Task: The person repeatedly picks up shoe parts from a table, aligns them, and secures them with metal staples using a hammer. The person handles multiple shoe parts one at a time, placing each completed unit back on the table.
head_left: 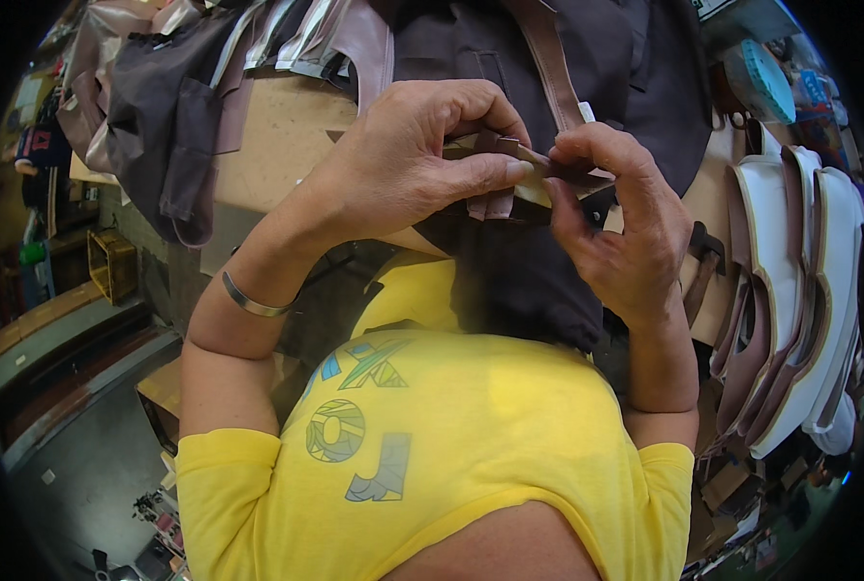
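Observation:
Between my two hands, in front of my chest, is a narrow brown leather-like strip [493, 203] with a pale yellowish underside. My left hand [422, 145] pinches it between thumb and curled fingers. At the strip's right end, the thumb and forefinger of my right hand [631, 218] close on it. A short flap hangs down just below my left thumb. My fingers partly cover how the strip is folded. Beyond my hands lies a dark brown bag-like piece [451, 58], with a mauve strap [551, 82] running over it toward my right hand.
Dark and mauve cut pieces [175, 126] drape over the table's left edge. White-and-mauve curved panels [790, 290] hang in a stack at the right, near a hammer-like tool [706, 261]. A yellow crate [112, 264] stands at the left. Another person [45, 145] shows at the far left.

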The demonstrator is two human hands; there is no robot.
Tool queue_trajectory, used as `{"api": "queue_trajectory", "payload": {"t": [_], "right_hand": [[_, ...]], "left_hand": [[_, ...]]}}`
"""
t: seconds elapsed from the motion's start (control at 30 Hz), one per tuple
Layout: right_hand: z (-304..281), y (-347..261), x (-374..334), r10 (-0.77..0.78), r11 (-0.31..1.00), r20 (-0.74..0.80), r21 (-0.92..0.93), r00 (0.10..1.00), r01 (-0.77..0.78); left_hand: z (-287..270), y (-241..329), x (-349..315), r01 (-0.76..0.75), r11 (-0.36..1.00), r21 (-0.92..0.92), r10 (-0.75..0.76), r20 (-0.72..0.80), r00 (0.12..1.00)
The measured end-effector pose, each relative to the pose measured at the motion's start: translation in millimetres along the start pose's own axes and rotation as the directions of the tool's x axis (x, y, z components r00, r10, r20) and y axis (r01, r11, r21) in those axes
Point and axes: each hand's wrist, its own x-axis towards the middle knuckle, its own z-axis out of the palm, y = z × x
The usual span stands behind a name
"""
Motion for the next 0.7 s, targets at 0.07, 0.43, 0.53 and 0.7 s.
{"api": "queue_trajectory", "payload": {"t": [0.07,0.43,0.53,0.7], "right_hand": [[-3,-1,0,0.052,0.998,0.021,0.036,0.998,-0.053],[1,2,4,-0.146,0.973,0.023,-0.18,0.989,0.147],[11,8,2,-0.257,0.93,-0.03,-0.278,0.966,0.239],[16,6,4,-0.269,0.928,-0.014,-0.27,0.963,0.255]], "left_hand": [[2,2,0,0.024,1.0,0.016,-0.024,-0.006,1.0],[10,2,3,-0.003,0.966,0.259,0.027,-0.089,0.996],[10,-2,4,-0.067,0.942,0.329,0.11,-0.112,0.988],[5,-4,4,-0.081,0.949,0.304,0.099,-0.044,0.994]]}}
